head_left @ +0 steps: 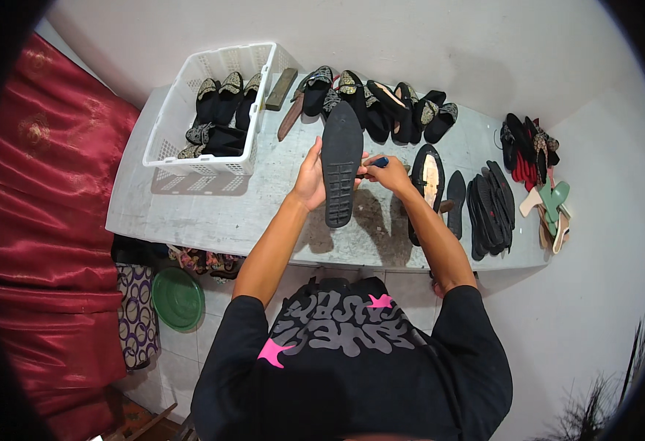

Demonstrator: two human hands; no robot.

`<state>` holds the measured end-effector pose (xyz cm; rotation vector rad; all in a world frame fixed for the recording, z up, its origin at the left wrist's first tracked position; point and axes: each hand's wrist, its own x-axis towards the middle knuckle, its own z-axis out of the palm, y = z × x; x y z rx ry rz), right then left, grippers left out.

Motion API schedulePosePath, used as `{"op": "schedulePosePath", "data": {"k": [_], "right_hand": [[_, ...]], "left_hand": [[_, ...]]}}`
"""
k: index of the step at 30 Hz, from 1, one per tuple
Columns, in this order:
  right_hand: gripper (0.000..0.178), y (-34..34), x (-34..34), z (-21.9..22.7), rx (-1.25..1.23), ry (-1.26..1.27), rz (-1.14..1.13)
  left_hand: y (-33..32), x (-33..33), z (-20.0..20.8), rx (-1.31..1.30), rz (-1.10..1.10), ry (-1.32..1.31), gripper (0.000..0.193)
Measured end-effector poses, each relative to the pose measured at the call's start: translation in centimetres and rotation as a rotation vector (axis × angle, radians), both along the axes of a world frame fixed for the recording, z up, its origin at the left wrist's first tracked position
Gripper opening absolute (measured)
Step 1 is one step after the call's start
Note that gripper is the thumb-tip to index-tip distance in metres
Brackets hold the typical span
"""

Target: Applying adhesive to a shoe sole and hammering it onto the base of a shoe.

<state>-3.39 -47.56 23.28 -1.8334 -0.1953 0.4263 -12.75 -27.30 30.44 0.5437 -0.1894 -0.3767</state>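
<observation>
- The black sole [341, 169] is held up in front of the person, above the tabletop [271, 228], treaded face toward the camera; whether an upper is joined behind it is hidden.
- The left grip [310, 180] is closed on the sole's left edge, thumb pointing up along it.
- The right grip [388, 174] is pinched narrow around a slim blue-ended tool [379, 162], just beside the sole's right edge; the working end cannot be made out.
- The work looks partway along: the shoes in the basket [230, 99] have their uppers formed, though their undersides do not show.
- Apparently left over are an upturned shoe [430, 176] with a pale base exposed, a single loose sole [455, 206] and a pile of soles [493, 213].
- The held sole is matt black, long and rounded at the top, with blocky cross-grooves across its lower half.
- The shoe uppers are dark and soft-looking, with glittery gold or silver patterned fronts.
- The white basket [263, 95] is rigid, plastic-looking and perforated; the tabletop is pale grey and scuffed.
</observation>
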Motion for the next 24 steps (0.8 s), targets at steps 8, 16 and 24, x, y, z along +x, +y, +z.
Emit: {"op": "schedulePosePath", "data": {"k": [8,16,24], "right_hand": [[0.017,0.5,-1.3,1.2,0.136,-0.052,-0.052],[0.022,0.1,-2.9,2.5,-0.220,-0.413,0.073],[0.023,0.0,-2.9,1.7,-0.241,-0.526,0.067]], "left_hand": [[0.0,-0.6,-0.5,-0.003,0.005,-0.022,0.076],[-0.8,-1.0,0.4,-0.050,-0.006,0.056,0.075],[-1.1,-1.2,1.4,-0.097,-0.014,0.078,0.082]]}}
